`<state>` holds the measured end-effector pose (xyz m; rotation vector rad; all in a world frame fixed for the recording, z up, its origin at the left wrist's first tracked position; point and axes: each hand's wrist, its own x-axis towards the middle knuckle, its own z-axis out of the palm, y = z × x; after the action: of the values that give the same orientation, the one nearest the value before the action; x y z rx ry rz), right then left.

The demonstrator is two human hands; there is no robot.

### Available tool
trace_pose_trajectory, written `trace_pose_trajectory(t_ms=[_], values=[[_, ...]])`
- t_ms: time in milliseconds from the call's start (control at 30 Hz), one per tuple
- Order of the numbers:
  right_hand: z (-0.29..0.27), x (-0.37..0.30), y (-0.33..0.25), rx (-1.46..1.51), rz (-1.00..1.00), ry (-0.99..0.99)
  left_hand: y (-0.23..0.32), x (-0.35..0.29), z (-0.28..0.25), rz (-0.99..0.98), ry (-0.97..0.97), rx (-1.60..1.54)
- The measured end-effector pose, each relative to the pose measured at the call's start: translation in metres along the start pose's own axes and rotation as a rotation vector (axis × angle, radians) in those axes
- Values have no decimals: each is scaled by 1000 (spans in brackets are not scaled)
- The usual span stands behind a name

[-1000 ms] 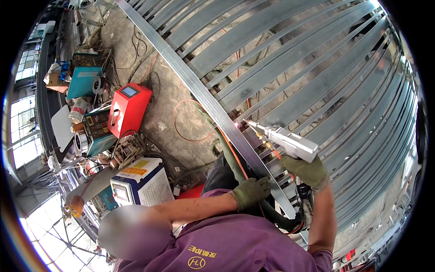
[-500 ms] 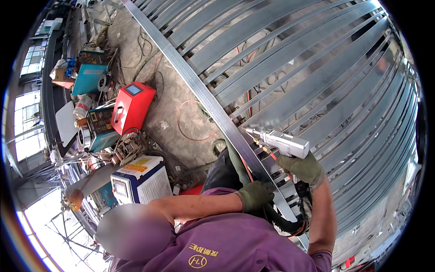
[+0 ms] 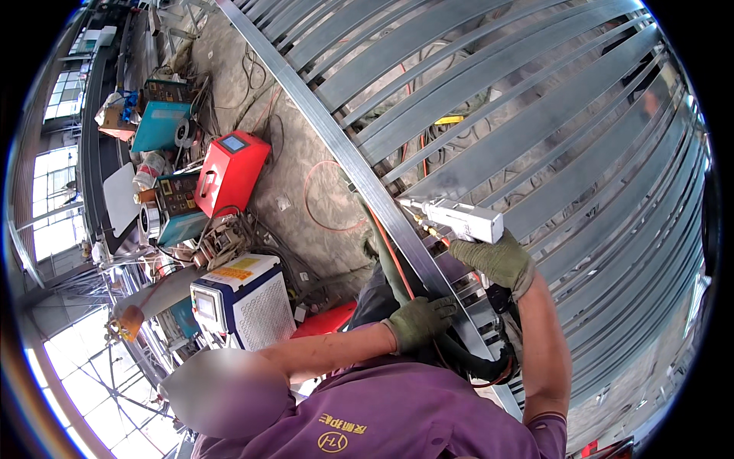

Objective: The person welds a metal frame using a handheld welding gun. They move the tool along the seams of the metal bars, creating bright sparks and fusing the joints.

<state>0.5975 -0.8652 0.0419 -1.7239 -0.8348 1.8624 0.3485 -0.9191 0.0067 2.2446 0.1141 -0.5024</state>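
My right hand, in a green work glove, grips a silver boxy handheld welding gun. Its handle is hidden inside my fingers. The thin nozzle points left, close to where a flat slat meets the long metal rail; whether it touches cannot be made out. My left hand, gloved the same, lies against the lower part of this rail with fingers stretched over it, holding nothing that shows. An orange-red hose passes just above the left hand, and dark cables bend below the right one.
Many parallel slats spread to the right. Left of the rail, on the concrete floor, stand a red machine, a white-and-blue cabinet and teal machines. Loose cables and hoses lie about. Something yellow shows beneath the slats.
The welding gun and my right hand have shifted slightly left and up in the picture. My left hand has slid a little left, its fingers more visible. The whole view has turned slightly.
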Motion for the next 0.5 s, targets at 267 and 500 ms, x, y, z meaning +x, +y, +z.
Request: trace_pose_trajectory(t_ms=[267,500], values=[[1,-4,-7,-26,-4,1,-4,0,9,25,58,0],[7,-8,-17,-11,49,12,-6,-1,6,30,36,17]])
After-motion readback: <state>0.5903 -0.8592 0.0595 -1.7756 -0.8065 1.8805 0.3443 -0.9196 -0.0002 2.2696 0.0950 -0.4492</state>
